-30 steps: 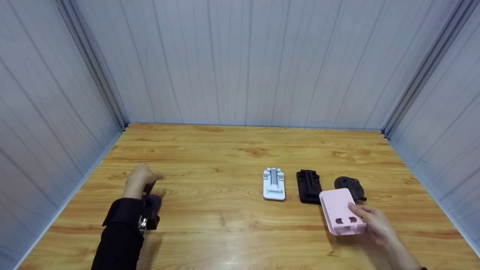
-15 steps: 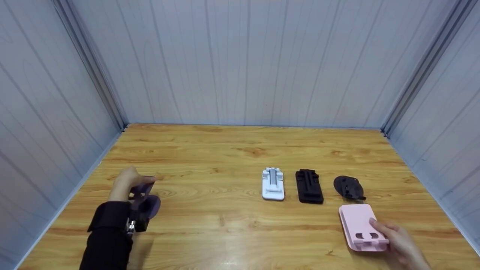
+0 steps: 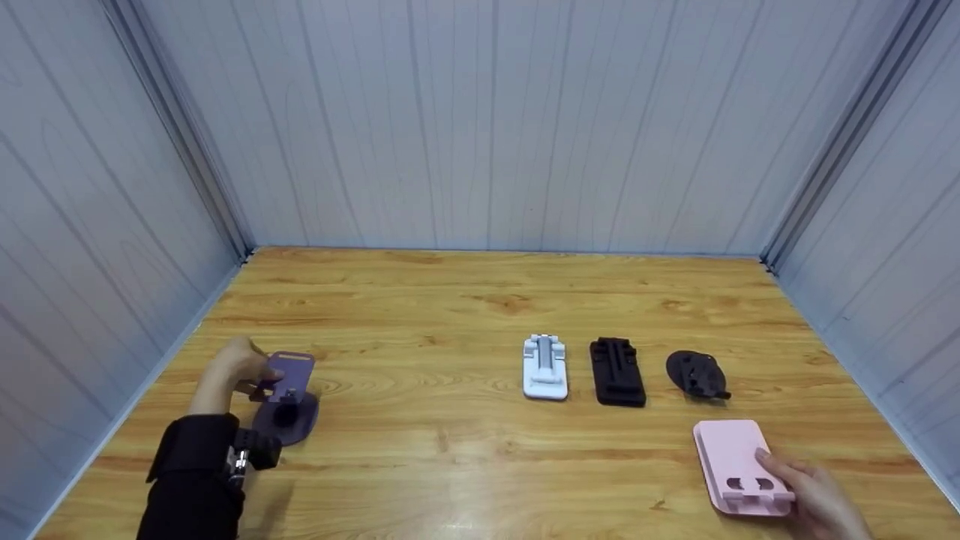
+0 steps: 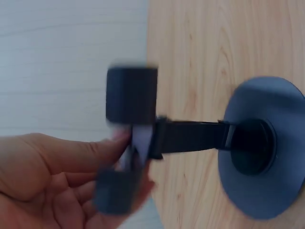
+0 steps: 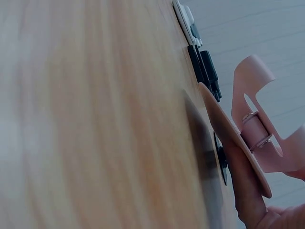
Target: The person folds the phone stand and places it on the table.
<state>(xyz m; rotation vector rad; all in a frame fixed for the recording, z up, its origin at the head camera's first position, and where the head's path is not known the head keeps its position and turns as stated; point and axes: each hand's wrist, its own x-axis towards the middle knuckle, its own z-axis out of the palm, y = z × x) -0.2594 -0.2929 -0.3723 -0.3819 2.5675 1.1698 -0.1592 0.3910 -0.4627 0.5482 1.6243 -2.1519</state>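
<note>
On the left side of the head view, my left hand (image 3: 236,364) grips a dark purple phone stand (image 3: 294,373) by its upper plate. Its oval base (image 4: 286,191) and black jointed arm (image 4: 193,136) show in the left wrist view. Whether that base touches the table, I cannot tell. At the lower right, my right hand (image 3: 814,491) holds a pink phone stand (image 3: 727,448) by its right edge, thumb on top. Seen from the right wrist, fingers lie under its flat base and the cradle (image 5: 252,78) is raised off it.
Across the wooden table (image 3: 435,300) lie a folded white phone stand (image 3: 545,379), a folded black phone stand (image 3: 619,384) and a round black stand (image 3: 694,373), just beyond the pink one. Pale panel walls (image 3: 487,127) enclose the back and both sides.
My right hand has carried the pink stand rightward and nearer, away from the black stands. The left hand has shifted left, and the purple stand has turned so its plate faces the head camera.
</note>
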